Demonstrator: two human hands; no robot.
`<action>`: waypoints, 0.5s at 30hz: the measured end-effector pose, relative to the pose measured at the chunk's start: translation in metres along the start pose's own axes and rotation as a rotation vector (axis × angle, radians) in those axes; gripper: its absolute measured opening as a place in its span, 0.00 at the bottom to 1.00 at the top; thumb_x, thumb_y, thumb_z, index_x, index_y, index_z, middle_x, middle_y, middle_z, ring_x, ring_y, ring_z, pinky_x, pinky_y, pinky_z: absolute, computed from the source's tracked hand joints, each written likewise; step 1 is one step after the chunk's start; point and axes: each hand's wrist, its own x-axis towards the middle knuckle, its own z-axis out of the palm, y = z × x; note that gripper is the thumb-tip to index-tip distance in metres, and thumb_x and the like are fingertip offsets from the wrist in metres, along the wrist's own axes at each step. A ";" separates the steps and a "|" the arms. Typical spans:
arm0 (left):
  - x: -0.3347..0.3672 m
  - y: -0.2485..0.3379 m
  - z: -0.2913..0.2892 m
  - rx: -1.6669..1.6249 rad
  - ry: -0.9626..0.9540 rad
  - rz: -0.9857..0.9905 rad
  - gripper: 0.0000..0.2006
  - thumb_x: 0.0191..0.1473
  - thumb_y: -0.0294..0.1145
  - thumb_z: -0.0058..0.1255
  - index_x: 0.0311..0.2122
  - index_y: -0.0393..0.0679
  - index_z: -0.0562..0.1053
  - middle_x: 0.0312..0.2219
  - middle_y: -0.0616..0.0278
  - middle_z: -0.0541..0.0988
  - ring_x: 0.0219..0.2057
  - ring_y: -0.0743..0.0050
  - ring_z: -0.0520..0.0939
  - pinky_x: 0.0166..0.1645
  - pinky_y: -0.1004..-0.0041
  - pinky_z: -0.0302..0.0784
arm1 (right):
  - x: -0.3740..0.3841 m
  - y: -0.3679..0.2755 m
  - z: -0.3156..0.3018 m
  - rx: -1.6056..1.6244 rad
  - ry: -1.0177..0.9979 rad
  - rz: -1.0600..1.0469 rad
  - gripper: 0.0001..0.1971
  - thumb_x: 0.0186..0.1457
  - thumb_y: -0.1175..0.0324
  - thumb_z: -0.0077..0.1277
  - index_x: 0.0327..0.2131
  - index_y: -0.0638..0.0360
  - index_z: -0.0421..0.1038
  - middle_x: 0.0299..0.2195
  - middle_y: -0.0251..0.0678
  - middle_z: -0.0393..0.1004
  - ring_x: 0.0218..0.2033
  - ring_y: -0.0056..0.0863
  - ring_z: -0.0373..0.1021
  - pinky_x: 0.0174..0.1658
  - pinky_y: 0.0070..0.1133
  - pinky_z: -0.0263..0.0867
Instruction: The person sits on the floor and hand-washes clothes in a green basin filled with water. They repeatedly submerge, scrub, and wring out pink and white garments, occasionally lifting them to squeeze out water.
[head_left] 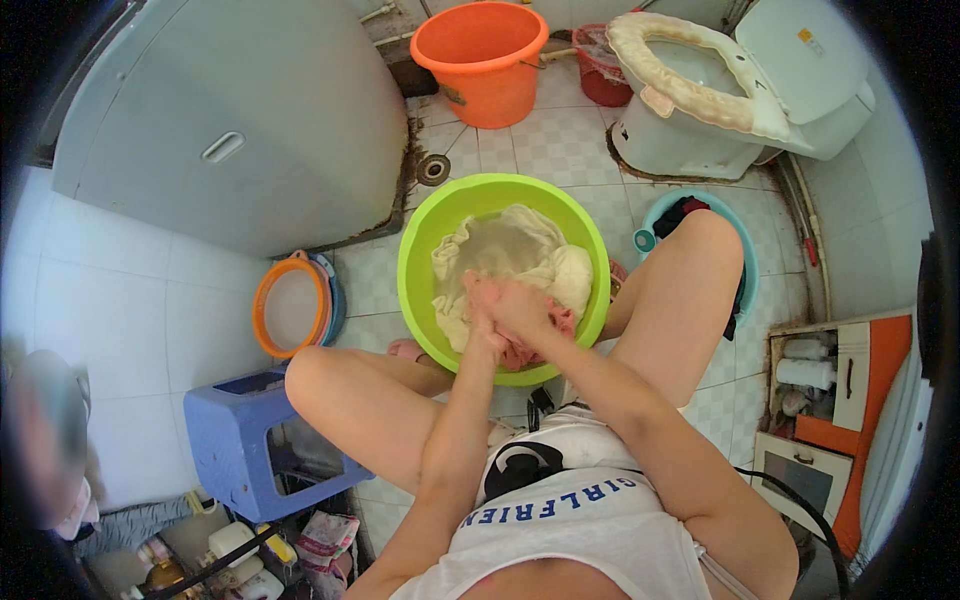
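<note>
A lime-green basin point(411, 290) stands on the floor between my knees, holding cloudy water point(500, 243) and soaked cream-coloured cloth point(570, 275). Over the near half of it my two hands come together. My left hand point(481, 308) is closed against my right hand point(524, 308), which lies partly across it. Pink cloth point(522, 356) bunches below and beside them and seems gripped between them; the exact hold of the fingers is hidden.
A floor drain point(433, 169) and an orange bucket point(480, 75) lie beyond the basin. Right are a toilet point(670, 140) and a light-blue basin point(748, 268) with dark clothes. Left stand a blue plastic stool point(230, 440), stacked small basins point(262, 300) and a grey appliance point(270, 100).
</note>
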 end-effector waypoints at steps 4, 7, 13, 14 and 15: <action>-0.007 0.005 -0.026 -0.015 -0.020 -0.118 0.19 0.61 0.43 0.36 0.51 0.44 0.68 0.46 0.60 0.74 0.46 0.66 0.75 0.54 0.65 0.69 | 0.009 0.000 0.002 -0.023 0.089 0.013 0.21 0.52 0.51 0.44 0.26 0.61 0.73 0.20 0.50 0.73 0.27 0.49 0.72 0.32 0.43 0.66; 0.006 0.012 -0.047 0.140 -0.505 0.247 0.19 0.60 0.45 0.39 0.50 0.45 0.70 0.45 0.61 0.76 0.46 0.64 0.76 0.52 0.64 0.71 | 0.015 0.006 0.009 0.018 0.081 -0.011 0.19 0.51 0.53 0.45 0.26 0.63 0.73 0.20 0.50 0.73 0.27 0.46 0.73 0.33 0.40 0.66; -0.026 0.024 0.031 0.023 0.147 -0.061 0.29 0.60 0.56 0.31 0.55 0.44 0.65 0.53 0.58 0.70 0.52 0.58 0.72 0.57 0.57 0.66 | 0.038 0.040 0.004 0.651 -0.017 0.209 0.17 0.50 0.56 0.52 0.33 0.63 0.75 0.26 0.44 0.77 0.31 0.36 0.74 0.37 0.31 0.68; -0.027 0.033 0.037 -0.030 0.148 -0.069 0.30 0.60 0.58 0.30 0.56 0.43 0.64 0.53 0.58 0.69 0.53 0.57 0.71 0.58 0.56 0.65 | 0.037 0.036 0.002 0.971 -0.077 0.223 0.18 0.50 0.56 0.53 0.34 0.63 0.75 0.28 0.42 0.78 0.32 0.34 0.74 0.38 0.29 0.69; -0.027 0.036 0.034 -0.029 0.167 -0.038 0.31 0.59 0.59 0.31 0.56 0.43 0.65 0.53 0.57 0.70 0.53 0.57 0.71 0.58 0.57 0.65 | 0.035 0.031 -0.002 1.285 -0.141 0.230 0.18 0.49 0.55 0.55 0.35 0.62 0.76 0.31 0.40 0.78 0.33 0.32 0.74 0.39 0.28 0.69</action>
